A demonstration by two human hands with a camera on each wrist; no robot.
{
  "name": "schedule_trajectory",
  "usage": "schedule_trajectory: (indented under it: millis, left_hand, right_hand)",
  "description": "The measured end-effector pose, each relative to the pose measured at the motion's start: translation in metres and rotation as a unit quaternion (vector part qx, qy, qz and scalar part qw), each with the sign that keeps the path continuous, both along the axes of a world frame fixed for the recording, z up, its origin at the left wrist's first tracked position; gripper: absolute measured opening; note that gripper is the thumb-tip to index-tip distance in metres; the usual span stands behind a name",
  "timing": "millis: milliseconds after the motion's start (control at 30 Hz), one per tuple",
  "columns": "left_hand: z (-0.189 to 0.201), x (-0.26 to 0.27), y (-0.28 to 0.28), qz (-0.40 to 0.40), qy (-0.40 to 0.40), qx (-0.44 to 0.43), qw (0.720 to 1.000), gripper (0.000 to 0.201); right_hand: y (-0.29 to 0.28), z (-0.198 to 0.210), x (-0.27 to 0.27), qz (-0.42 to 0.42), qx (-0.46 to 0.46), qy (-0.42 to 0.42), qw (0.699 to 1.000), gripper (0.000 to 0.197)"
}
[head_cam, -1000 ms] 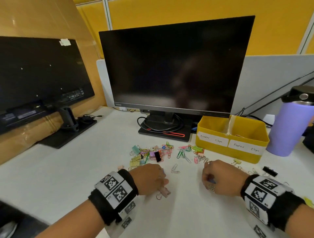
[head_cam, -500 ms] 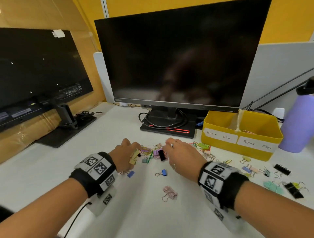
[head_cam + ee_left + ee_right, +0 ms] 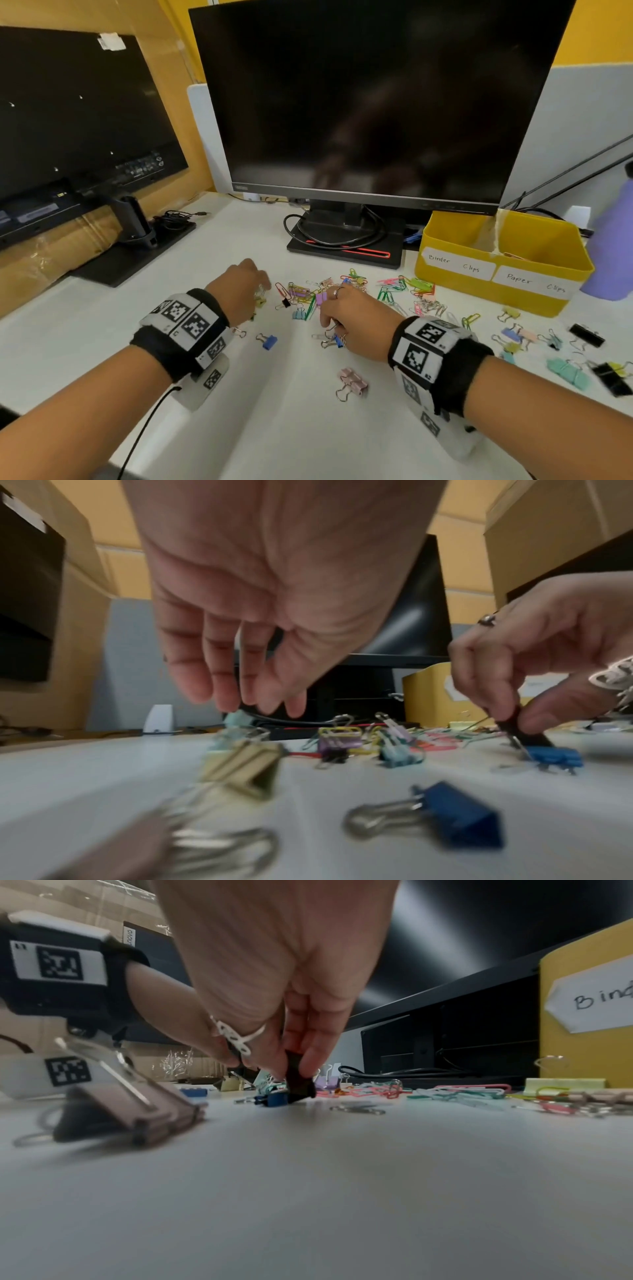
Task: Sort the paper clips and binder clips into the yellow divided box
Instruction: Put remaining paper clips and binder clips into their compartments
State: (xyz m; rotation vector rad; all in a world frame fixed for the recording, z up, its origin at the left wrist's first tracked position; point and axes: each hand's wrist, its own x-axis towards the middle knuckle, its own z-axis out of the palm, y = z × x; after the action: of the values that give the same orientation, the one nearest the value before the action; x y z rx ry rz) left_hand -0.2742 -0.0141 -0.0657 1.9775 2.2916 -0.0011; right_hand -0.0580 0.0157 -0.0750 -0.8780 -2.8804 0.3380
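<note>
Nearest, well short of the box (image 3: pixel 503 274), lies a pink binder clip (image 3: pixel 352 382), untouched on the desk (image 3: pixel 239 428). Next out, right hand (image 3: pixel 356 323) pinching a black binder clip (image 3: pixel 299 1083) between thumb and fingertips, low against a blue clip (image 3: pixel 274 1098). Best lifted straight up so the blue one stays put, then carried right to the box's left compartment, labelled for binder clips. Left hand (image 3: pixel 239 291) farther from the box, fingers (image 3: pixel 219 680) hanging loose above a teal clip (image 3: pixel 236 719), holding nothing. Better to settle on one clip than rake the pile (image 3: pixel 342 291). Farthest, the box itself beside the monitor (image 3: pixel 370 102); paper clips for its right compartment.
</note>
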Motion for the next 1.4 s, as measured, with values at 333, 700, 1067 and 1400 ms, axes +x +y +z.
schedule_trajectory:
  millis: [333,700,1067,1400]
  left_hand:
    - [0.001,0.050,0.025,-0.071,-0.013,-0.088,0.994,0.062]
    - [0.001,0.049,0.020,-0.087,-0.041,-0.011,0.995,0.031]
    - [0.026,0.052,-0.016,0.018,-0.384,0.004,0.923,0.020]
    - [0.006,0.081,-0.016,0.040,-0.583,0.003,0.811,0.015]
  right_hand:
    - [-0.011,-0.001,0.032,-0.028,-0.071,0.075,0.994,0.042]
    - [-0.023,0.001,0.043,0.043,-0.021,-0.068,0.997,0.047]
    - [-0.017,0.003,0.035,-0.057,0.041,-0.005,0.998,0.025]
    - [-0.012,-0.002,0.032,-0.096,-0.079,0.171,0.977,0.028]
